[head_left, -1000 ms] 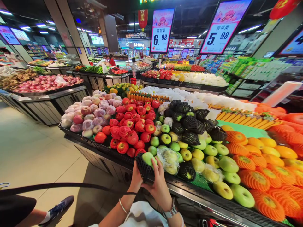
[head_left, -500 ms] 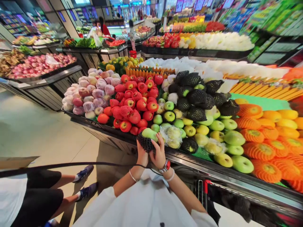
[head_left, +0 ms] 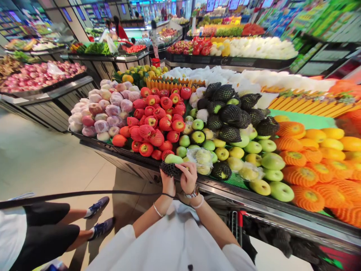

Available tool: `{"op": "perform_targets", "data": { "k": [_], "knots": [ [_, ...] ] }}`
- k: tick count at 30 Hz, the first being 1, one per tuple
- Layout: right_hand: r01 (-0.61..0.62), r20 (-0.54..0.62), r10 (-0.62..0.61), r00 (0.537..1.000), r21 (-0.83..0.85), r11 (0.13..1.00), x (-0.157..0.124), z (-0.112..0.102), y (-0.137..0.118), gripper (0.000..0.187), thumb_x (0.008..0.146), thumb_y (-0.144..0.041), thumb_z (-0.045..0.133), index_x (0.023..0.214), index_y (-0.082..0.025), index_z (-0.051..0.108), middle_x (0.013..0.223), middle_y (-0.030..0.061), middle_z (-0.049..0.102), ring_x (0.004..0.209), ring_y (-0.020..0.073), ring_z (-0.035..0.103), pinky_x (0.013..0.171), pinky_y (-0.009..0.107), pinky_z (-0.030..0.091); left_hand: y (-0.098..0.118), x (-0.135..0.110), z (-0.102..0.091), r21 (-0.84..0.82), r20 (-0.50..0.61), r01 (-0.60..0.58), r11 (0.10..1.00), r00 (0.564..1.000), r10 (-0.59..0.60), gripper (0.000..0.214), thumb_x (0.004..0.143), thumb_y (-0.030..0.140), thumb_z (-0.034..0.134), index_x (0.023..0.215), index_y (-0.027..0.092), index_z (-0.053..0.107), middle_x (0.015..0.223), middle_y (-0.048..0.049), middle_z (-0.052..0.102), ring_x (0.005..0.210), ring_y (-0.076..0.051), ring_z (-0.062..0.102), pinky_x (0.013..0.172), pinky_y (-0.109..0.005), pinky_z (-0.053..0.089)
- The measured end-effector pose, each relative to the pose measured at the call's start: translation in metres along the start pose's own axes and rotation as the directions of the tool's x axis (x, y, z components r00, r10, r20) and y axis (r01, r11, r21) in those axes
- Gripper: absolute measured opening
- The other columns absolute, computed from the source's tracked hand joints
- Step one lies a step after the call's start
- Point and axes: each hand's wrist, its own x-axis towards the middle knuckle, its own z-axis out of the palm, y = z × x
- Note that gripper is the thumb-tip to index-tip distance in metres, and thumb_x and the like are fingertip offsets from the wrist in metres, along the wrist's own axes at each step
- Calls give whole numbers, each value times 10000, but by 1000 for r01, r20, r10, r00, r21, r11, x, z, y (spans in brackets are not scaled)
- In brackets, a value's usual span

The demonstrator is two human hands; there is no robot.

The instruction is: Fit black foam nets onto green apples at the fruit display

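A pale green fruit (head_left: pixel 173 159) sits partly bare in a black foam net (head_left: pixel 168 169), held just in front of the stand's edge. My left hand (head_left: pixel 168 183) is closed round it from below, with most of the fingers hidden under the net. On the right side of the fruit, the bent fingers of my right hand (head_left: pixel 188 176) press on the net and the fruit's edge. Red-netted apples (head_left: pixel 146 149) lie just beyond on the left. A plastic-wrapped pale fruit (head_left: pixel 203 160) lies right of my hands, near a black-netted fruit (head_left: pixel 221 171).
The stand's metal edge (head_left: pixel 225 194) runs in front of me. Orange-netted fruits (head_left: pixel 300 177) lie right, peaches (head_left: pixel 103 126) left. A shopping cart (head_left: pixel 239 218) is below right. Another person's legs (head_left: pixel 75 226) are on the left, and a black cable (head_left: pixel 98 193) crosses the view.
My right hand's fingers have shifted from standing up beside the fruit to bending leftward over its net. The fruit appears tilted flatter. The view has moved slightly.
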Motion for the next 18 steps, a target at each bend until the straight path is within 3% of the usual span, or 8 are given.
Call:
{"op": "perform_targets", "data": {
  "k": [5,9,14,18],
  "knots": [
    [128,101,-124,987,-34,991,2,-8,-4,469,817,-119,406,1210,-300,588,1035,64,552,962,227,508,836,444,455,4,-1,2,-113,-53,64,992,996,-70,379,653,177,684,993,219,524,977,5,642,861,-122,614,853,-279,495],
    [186,80,-181,980,-70,980,0,-9,-2,370,861,-148,485,1198,-255,592,998,75,557,929,212,509,808,387,458,3,-2,3,-131,-94,61,989,993,-74,351,666,170,686,989,216,557,998,-13,643,873,-132,609,856,-274,482],
    [-28,-7,28,1000,11,1000,0,-1,-5,233,901,-158,416,974,-224,627,858,43,578,843,191,519,763,354,451,-5,-2,-3,40,-51,-26,999,998,28,293,721,170,645,998,209,556,1052,-40,625,1002,-174,585,969,-314,406],
    [-154,-139,169,976,115,981,-7,7,-5,186,891,-183,391,954,-192,566,857,44,569,805,188,532,735,350,450,-14,2,-14,98,-35,48,994,998,-45,294,705,199,651,982,251,572,1092,-43,611,1119,-211,538,1047,-326,339]
  ]
}}
